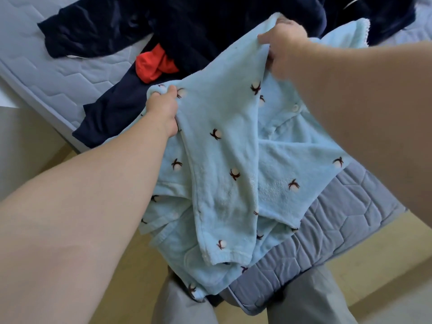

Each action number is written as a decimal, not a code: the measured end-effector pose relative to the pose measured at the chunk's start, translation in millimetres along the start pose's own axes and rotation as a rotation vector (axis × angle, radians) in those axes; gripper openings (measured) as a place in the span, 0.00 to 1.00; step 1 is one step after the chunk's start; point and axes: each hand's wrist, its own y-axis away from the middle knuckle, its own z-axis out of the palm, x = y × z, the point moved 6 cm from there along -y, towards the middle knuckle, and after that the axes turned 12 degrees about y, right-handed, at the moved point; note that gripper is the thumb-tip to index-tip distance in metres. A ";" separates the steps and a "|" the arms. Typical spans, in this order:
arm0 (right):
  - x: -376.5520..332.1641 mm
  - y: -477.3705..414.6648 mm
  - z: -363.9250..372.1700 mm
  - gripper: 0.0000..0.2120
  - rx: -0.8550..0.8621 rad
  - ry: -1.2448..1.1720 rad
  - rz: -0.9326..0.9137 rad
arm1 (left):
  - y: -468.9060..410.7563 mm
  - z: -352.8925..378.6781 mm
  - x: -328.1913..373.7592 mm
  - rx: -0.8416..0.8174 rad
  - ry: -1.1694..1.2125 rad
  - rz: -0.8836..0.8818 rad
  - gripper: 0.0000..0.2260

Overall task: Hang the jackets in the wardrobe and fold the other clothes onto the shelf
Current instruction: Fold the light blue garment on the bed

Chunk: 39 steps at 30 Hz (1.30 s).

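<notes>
Pale blue fleece makes up the pyjama top (pixel 229 146), soft and fuzzy, dotted with small white cotton bolls on dark brown sprigs. It has a row of white buttons on its front, a ribbed cuff on the hanging sleeve, and a scalloped white edge at its far corner. The left hand (pixel 163 108) grips a bunched fold at one side; the right hand (pixel 284 45) pinches the upper edge. Lifted between both hands, the top drapes over the corner of the quilted grey-blue mattress (pixel 332 228), near dark navy garments (pixel 187 26) and a red cloth (pixel 153 66).
</notes>
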 end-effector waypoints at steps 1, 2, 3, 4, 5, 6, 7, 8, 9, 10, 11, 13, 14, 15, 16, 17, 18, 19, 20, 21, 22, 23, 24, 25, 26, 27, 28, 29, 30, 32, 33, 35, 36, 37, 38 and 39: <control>1.6 1.7 2.2 0.29 -0.001 0.031 -0.026 | 1.4 2.1 -2.6 -0.034 0.022 -0.033 0.05; 5.9 0.9 4.5 0.30 -0.005 0.080 -0.049 | 3.4 3.3 -4.6 -0.064 0.033 -0.046 0.09; 9.9 3.1 5.8 0.30 0.005 0.141 -0.066 | 6.3 3.1 -6.5 -0.097 0.034 -0.055 0.12; 12.8 3.4 6.5 0.29 0.013 0.181 -0.091 | 7.4 2.3 -9.1 -0.114 0.035 -0.055 0.15; 12.4 2.3 6.1 0.28 0.035 0.207 -0.128 | 6.1 0.0 -10.0 -0.103 0.026 -0.033 0.16; 12.6 -0.5 5.7 0.27 0.059 0.239 -0.155 | 4.1 -4.1 -9.9 -0.071 -0.022 -0.001 0.15; 12.3 -1.0 4.8 0.26 0.091 0.280 -0.178 | 3.0 -8.5 -7.9 -0.024 -0.109 0.044 0.15; 12.2 -0.5 2.6 0.25 0.134 0.308 -0.174 | 2.6 -12.1 -3.4 0.026 -0.210 0.105 0.15; 12.8 0.2 1.3 0.24 0.169 0.327 -0.154 | 3.4 -14.4 2.0 0.075 -0.309 0.168 0.17; 15.7 -0.1 -0.2 0.23 0.195 0.351 -0.137 | 6.4 -15.4 7.9 0.127 -0.410 0.234 0.20; 19.0 0.7 -1.2 0.21 0.220 0.372 -0.140 | 11.1 -14.7 13.2 0.188 -0.508 0.300 0.23; 28.0 8.3 -5.7 0.18 0.283 0.406 -0.180 | 29.0 -4.2 25.9 0.264 -0.687 0.508 0.21; 34.7 14.0 -8.8 0.17 0.309 0.424 -0.200 | 40.7 6.7 30.8 0.250 -0.773 0.646 0.17; 43.5 20.5 -12.4 0.15 0.332 0.450 -0.228 | 52.1 20.4 33.2 0.194 -0.843 0.777 0.13; 53.6 27.1 -17.5 0.15 0.347 0.477 -0.254 | 62.3 36.6 32.9 0.100 -0.890 0.876 0.11; 65.1 33.5 -24.1 0.14 0.359 0.506 -0.276 | 71.0 54.1 30.4 -0.010 -0.924 0.934 0.11; 76.6 39.9 -32.5 0.13 0.368 0.546 -0.291 | 78.0 72.7 26.6 -0.115 -0.959 0.957 0.12; 88.4 46.3 -41.6 0.12 0.373 0.594 -0.298 | 83.0 91.5 22.8 -0.199 -1.006 0.972 0.14; 99.5 52.3 -50.9 0.13 0.379 0.645 -0.302 | 86.8 109.2 19.7 -0.260 -1.057 0.979 0.15; 109.8 58.0 -61.3 0.13 0.385 0.689 -0.305 | 89.9 126.9 17.6 -0.304 -1.101 0.983 0.17; 119.8 62.9 -72.5 0.14 0.399 0.719 -0.303 | 92.8 143.0 16.3 -0.333 -1.136 0.982 0.18; 129.7 67.0 -85.6 0.14 0.429 0.735 -0.288 | 95.6 157.8 16.2 -0.348 -1.159 0.982 0.19; 139.4 69.3 -99.8 0.15 0.471 0.743 -0.255 | 97.9 171.2 16.9 -0.351 -1.176 0.984 0.19; 150.1 70.6 -114.7 0.16 0.516 0.754 -0.198 | 99.1 183.6 17.7 -0.347 -1.189 0.988 0.19; 161.5 70.1 -129.3 0.17 0.552 0.773 -0.118 | 100.2 194.6 18.9 -0.337 -1.199 0.993 0.19; 173.9 69.2 -143.3 0.19 0.573 0.794 -0.024 | 101.3 205.0 19.6 -0.322 -1.211 0.999 0.18; 186.8 67.5 -157.1 0.21 0.575 0.805 0.081 | 101.3 214.3 19.6 -0.305 -1.230 1.000 0.17; 199.8 65.3 -168.9 0.24 0.552 0.788 0.187 | 100.4 223.4 18.7 -0.284 -1.258 0.995 0.17; 212.7 61.9 -177.4 0.26 0.498 0.729 0.271 | 99.1 231.9 17.4 -0.263 -1.293 0.982 0.18; 233.8 55.4 -181.6 0.32 0.333 0.544 0.326 | 95.9 245.6 13.8 -0.203 -1.378 0.935 0.21; 238.9 54.8 -181.2 0.33 0.274 0.467 0.310 | 95.7 251.5 12.3 -0.167 -1.430 0.908 0.23; 241.5 55.2 -182.1 0.28 0.214 0.411 0.229 | 98.0 262.3 10.9 -0.118 -1.551 0.878 0.26; 241.9 55.5 -182.7 0.23 0.192 0.412 0.190 | 100.9 266.7 10.9 -0.117 -1.607 0.883 0.26; 242.5 56.6 -183.8 0.20 0.180 0.407 0.160 | 104.4 270.9 11.4 -0.132 -1.644 0.897 0.23; 242.4 58.8 -185.6 0.17 0.186 0.379 0.147 | 107.6 274.2 13.3 -0.156 -1.642 0.896 0.20; 242.4 61.4 -187.4 0.14 0.201 0.322 0.145 | 111.2 274.8 16.0 -0.177 -1.588 0.851 0.17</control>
